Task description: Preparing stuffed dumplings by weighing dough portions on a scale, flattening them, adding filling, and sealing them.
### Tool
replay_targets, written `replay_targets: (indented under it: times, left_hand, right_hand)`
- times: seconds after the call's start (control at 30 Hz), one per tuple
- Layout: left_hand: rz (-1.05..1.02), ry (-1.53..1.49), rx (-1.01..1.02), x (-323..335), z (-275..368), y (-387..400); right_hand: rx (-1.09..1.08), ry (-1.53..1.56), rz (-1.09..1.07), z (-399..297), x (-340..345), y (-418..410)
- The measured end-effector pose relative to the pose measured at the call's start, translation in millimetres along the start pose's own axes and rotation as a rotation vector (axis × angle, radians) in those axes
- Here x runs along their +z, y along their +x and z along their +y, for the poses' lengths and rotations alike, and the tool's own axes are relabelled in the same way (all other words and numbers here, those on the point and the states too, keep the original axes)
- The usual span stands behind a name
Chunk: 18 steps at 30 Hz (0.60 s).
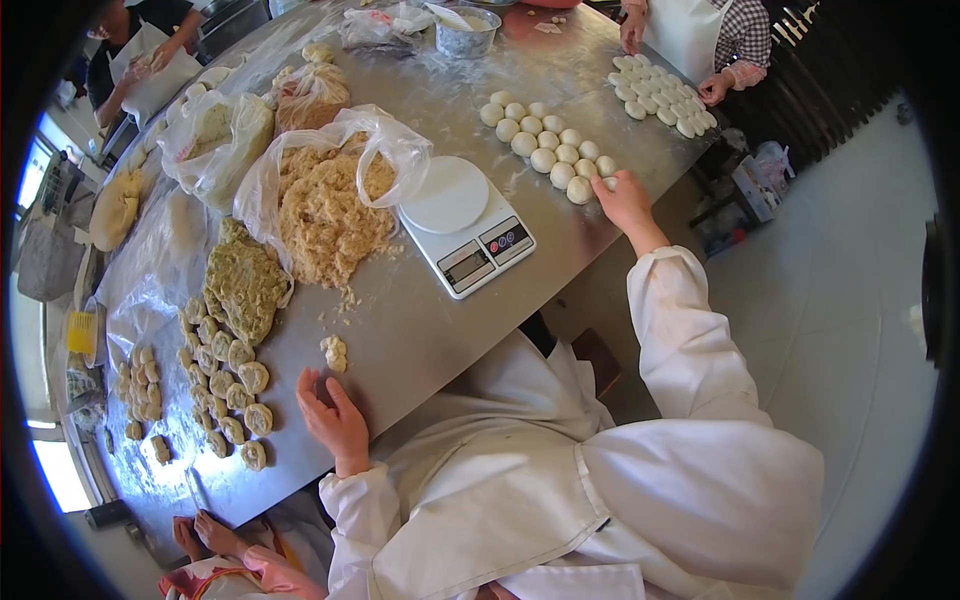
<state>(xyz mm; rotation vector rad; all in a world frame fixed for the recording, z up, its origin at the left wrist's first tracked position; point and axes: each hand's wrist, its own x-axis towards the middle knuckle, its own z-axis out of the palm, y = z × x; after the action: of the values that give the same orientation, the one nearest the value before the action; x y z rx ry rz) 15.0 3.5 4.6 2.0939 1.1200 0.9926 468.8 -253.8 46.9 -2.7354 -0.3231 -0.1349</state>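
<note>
My right hand is at the near end of several rows of smooth round dough balls. Its fingers close around one pale dough ball at the edge of that group, partly hidden by the fingers. My left hand rests by the table's near edge, thumb and fingers apart, holding nothing. Just beyond its fingertips lies a small lumpy piece of dough. Between my hands and farther in stands a white digital kitchen scale with a bare round platform. Crumbly tan filling spills from an open plastic bag beside it.
A greenish filling mass and several filled dough pieces lie at left. Co-workers' hands are at lower left, near a thin tool. Another person's hand touches flattened dough pieces. A metal tub stands far back.
</note>
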Motion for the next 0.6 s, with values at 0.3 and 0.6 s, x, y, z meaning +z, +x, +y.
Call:
replay_targets:
  times: [0.3, 0.6]
  left_hand:
    - [0.004, 0.044, 0.012, -1.7, 2.1, -1.0]
    - [0.097, 0.130, 0.120, -3.1, 8.6, -1.4]
  right_hand:
    - [0.156, 0.240, -0.103, 6.8, 19.9, 5.0]
    - [-0.100, 0.360, 0.139, -63.8, -24.7, -57.6]
